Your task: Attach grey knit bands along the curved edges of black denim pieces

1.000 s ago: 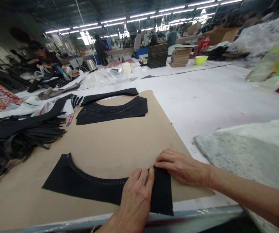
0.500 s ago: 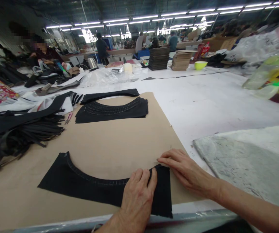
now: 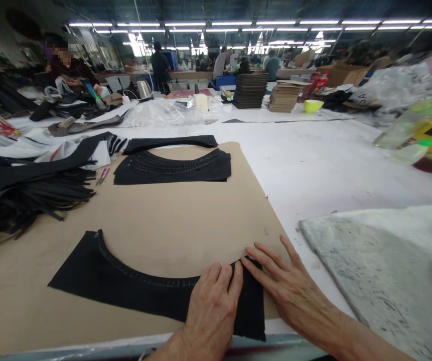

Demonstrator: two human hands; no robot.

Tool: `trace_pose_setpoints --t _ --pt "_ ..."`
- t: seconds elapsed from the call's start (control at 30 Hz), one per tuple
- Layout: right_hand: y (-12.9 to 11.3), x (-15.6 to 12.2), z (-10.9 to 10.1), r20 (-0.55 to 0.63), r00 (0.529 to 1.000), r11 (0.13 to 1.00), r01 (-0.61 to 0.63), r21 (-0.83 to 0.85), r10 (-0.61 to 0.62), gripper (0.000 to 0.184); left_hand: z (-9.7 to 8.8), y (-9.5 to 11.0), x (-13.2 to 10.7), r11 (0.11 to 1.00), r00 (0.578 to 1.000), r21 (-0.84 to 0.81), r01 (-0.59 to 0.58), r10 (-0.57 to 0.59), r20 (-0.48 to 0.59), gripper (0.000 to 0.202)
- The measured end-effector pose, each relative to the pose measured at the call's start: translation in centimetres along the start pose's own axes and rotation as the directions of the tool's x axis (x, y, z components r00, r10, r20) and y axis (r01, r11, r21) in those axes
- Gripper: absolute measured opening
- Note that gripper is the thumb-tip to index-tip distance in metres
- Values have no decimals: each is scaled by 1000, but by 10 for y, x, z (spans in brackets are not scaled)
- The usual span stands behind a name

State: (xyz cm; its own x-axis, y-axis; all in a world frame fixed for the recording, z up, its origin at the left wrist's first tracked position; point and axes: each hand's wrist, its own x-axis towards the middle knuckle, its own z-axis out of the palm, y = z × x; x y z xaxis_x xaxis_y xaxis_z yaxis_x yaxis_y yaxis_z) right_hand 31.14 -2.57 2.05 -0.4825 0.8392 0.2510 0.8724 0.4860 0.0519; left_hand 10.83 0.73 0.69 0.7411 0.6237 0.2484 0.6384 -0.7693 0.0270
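Observation:
A black fabric piece point(image 3: 140, 296) with a curved, notched upper edge lies flat on brown paper point(image 3: 185, 215) before me. My left hand point(image 3: 216, 301) rests on its right half, fingers bent and pressed together at the curved edge; the fingertips' hold on the cloth is partly hidden. My right hand point(image 3: 291, 281) lies over the piece's right end with its fingers spread. Its index fingertip touches the edge beside my left hand. Farther back, a stack of similar curved black pieces point(image 3: 178, 168) carries white marks along the curve, with a narrow black strip point(image 3: 170, 143) behind it.
Small pink-handled snips point(image 3: 103, 175) lie by a heap of black strips point(image 3: 27, 190) at left. At right are a grey-white slab point(image 3: 374, 260) and a jar point(image 3: 407, 125). Stacked dark pieces point(image 3: 251, 90) and a yellow-green bowl point(image 3: 312, 106) stand behind. People are in the background.
My right hand has turned and spread its fingers, coming down onto the fabric's right end. My left hand stays at the curved edge. The camera view has shifted slightly.

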Motion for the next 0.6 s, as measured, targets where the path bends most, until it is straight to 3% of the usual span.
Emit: trace_pose_setpoints --t 0.3,0.47,0.6 --pt "0 -2 4 13 999 999 -47 -10 47 57 2 0 0 1000 999 -17 13 -13 -32 57" --pt "-1 -4 2 -32 969 960 -237 151 244 39 -2 -1 0 999 999 -45 29 -30 -24 59" --pt "-6 -4 1 -31 942 905 -312 290 335 24 -6 -3 6 993 998 -103 65 -65 -4 52"
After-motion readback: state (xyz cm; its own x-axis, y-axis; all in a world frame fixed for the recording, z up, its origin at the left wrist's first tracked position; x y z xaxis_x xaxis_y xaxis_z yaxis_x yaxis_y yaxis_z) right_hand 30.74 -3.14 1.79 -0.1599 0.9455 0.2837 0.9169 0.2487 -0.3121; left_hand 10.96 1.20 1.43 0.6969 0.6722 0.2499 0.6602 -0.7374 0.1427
